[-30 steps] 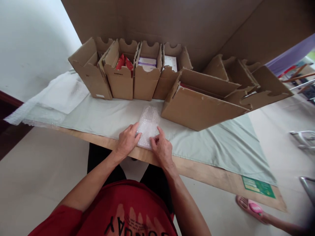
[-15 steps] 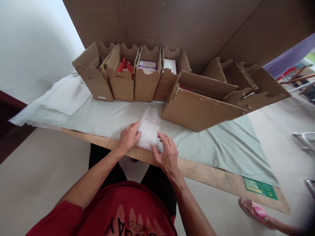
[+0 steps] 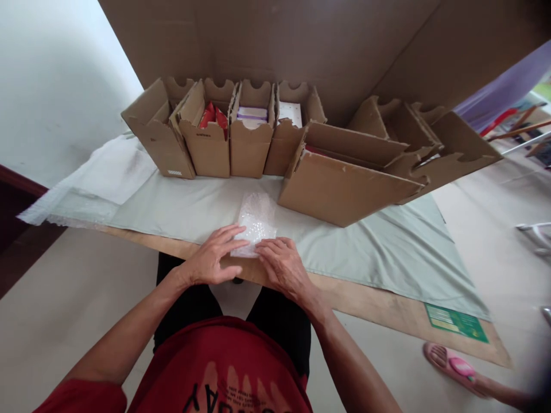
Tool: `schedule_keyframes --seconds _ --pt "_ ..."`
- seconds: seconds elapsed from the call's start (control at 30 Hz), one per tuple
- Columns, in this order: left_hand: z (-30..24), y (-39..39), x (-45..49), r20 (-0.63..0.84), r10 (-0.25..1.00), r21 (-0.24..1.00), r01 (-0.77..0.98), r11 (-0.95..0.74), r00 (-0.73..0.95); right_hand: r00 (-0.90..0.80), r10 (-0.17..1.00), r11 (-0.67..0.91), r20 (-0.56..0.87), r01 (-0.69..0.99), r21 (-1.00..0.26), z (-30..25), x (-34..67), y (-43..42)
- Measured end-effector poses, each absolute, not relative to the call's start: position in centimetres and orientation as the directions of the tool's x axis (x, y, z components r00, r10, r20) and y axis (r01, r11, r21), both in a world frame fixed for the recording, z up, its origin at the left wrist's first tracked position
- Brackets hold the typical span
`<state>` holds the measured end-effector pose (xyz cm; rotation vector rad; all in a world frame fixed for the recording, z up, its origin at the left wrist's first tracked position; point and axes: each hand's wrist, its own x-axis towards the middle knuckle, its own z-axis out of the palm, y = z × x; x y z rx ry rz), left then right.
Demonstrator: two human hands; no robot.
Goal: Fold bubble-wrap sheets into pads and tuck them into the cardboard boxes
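Note:
A piece of clear bubble wrap (image 3: 257,221) lies flat on the cloth near the table's front edge. My left hand (image 3: 213,255) is at its near left side, fingers stretched out and apart, with the fingertips over the wrap and the thumb pointing right. At the near right corner, my right hand (image 3: 282,264) has its fingers bent and close together on the wrap's edge, the thumb tucked beside them. Whether anything lies inside the wrap cannot be made out.
Cardboard bins (image 3: 252,152) stand in a row behind, some holding red packets (image 3: 214,116) and white boxes (image 3: 290,113). A larger bin (image 3: 348,192) sits at the right. More bubble wrap (image 3: 116,166) lies left on the green cloth (image 3: 365,252). Another person's sandalled foot (image 3: 451,364) shows lower right.
My left hand has left the wrap's left edge, moved toward me and spread its fingers. My right hand has shifted left, its fingers now closed on the near edge.

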<state>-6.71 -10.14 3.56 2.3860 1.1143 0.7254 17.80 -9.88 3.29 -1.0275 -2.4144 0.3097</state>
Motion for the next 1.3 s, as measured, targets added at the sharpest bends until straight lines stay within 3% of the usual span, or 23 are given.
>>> schedule_keyframes --seconds 0.17,0.37,0.63,0.73,0.83,0.97,1.1,1.3 --pt "2.0 -10.5 -7.1 0.332 0.821 0.555 0.607 -0.568 0.464 -0.599 0.741 0.659 0.304 0.557 -0.506 3.6 18.6 -9.8" --pt "0.4 -9.8 -6.5 0.438 0.844 0.643 0.548 -0.535 0.309 -0.444 0.855 0.508 0.269 0.608 -0.611 2.1 18.7 -9.9" --pt "1.3 -8.2 -5.1 0.213 0.973 0.760 0.611 -0.222 0.090 -0.155 0.984 0.155 0.085 0.525 -0.837 1.5 17.2 -8.5" --pt "1.7 -7.3 -4.3 0.148 0.988 0.756 0.640 -0.134 0.032 -0.071 0.969 0.232 0.238 0.603 -0.763 1.3 17.0 -8.4" --pt "2.2 -6.4 -3.8 0.074 0.997 0.722 0.690 -0.049 -0.007 -0.181 0.879 0.416 0.440 0.743 -0.524 1.5 17.0 -8.8" --pt "2.8 -5.0 -3.4 0.000 1.000 0.650 0.760 0.023 -0.030 -0.447 0.809 0.567 0.382 0.766 -0.303 1.6 16.7 -8.4" --pt "2.9 -4.6 -3.7 0.011 0.999 0.658 0.753 0.022 -0.039 -0.495 0.817 0.573 0.296 0.751 -0.329 1.8 16.5 -6.9" --pt "2.6 -7.6 -5.5 0.266 0.927 0.771 0.518 -0.369 0.264 -0.473 0.858 0.498 0.200 0.674 -0.546 3.7 18.2 -7.3"
